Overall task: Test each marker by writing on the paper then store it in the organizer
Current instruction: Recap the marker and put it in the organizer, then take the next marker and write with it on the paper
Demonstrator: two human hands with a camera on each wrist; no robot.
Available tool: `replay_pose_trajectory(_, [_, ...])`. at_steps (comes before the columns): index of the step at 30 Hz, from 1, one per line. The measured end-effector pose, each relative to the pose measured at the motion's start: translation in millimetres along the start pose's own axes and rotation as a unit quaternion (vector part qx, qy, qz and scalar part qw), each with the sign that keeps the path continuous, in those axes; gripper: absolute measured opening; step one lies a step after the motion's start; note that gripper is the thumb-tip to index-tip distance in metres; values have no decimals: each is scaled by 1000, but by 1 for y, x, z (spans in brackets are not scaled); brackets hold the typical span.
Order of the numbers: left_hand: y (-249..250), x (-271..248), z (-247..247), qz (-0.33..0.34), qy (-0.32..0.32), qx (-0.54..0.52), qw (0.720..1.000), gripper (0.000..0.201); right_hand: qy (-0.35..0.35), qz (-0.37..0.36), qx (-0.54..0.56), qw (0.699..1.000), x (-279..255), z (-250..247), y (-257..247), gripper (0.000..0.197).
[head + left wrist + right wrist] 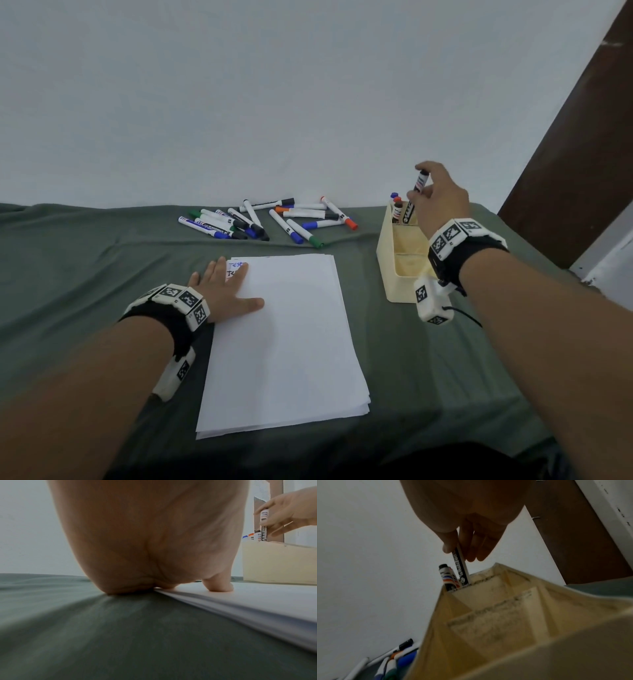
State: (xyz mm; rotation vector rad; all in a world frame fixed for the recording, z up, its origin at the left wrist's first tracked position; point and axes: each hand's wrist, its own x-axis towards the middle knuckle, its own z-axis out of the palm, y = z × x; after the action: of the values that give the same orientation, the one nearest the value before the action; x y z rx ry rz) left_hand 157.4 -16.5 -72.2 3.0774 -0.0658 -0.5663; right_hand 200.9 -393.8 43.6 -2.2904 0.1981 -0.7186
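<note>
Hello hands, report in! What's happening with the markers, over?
Right hand pinches black marker, lowering it into organizer's far compartment. Left hand flat, pressing paper. Loose markers wait behind paper. Nothing blocking.

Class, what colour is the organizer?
Pale cream-yellow organizer, clearest in the head view.

Bare forearms, black wrist straps (455, 260), white blocks with black-and-white square markers (181, 298)
</note>
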Motion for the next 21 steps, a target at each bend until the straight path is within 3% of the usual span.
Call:
replay_pose_trajectory(3, [0,0,-1,2,-1,2,1000,95,-78,6,-79,994,-4,7,8,24])
replay_pose_trajectory(5, [0,0,-1,4,-2,3,1000,95,-123,-5,-144,982,-7,10,10,29])
replay_pose_trajectory(7, [0,-1,-2,5,-2,5,1000,95,-112,-25,-193,975,-8,10,5,37])
replay_pose_trajectory(10, [0,-1,-2,6,-2,7,1000,96,-39,-85,-234,968,-7,12,-14,42])
replay_pose_trajectory(12, [1,-2,-3,5,-2,6,1000,96,-12,-150,-202,968,-11,19,-34,44])
replay_pose_trajectory(14, [2,-3,-3,5,-1,5,1000,96,-32,-215,-163,962,-20,32,-55,48])
replay_pose_trajectory(17, [2,-5,-4,8,-1,3,1000,96,-148,-246,-135,948,-35,61,-77,54])
replay_pose_trajectory(21, [3,-6,-6,10,3,-1,1000,96,-363,-190,-170,896,-60,103,-77,70])
